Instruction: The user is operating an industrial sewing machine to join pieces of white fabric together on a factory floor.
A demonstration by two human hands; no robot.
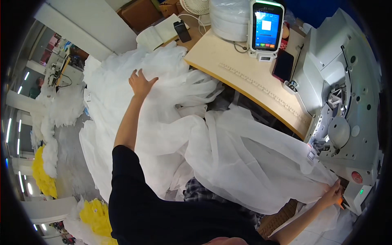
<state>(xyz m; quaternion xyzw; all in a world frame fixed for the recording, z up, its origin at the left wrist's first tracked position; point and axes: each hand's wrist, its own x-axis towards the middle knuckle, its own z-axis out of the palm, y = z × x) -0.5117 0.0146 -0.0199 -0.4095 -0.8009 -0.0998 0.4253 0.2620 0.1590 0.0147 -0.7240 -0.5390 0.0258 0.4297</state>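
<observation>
Beige tabletop, one screen; two hands at white fabric

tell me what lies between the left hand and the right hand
White sheer fabric, spread in loose folds, fills the stretch from the left hand to the right hand, as the head view shows.

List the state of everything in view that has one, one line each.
White fabric, heaped and creased
Left hand, open, fingers spread over the fabric
Right hand, at the fabric's edge; grip unclear
Display, lit
Phone beside the display, screen dark
Green machine light, lit
Fan, cannot tell whether running
</observation>
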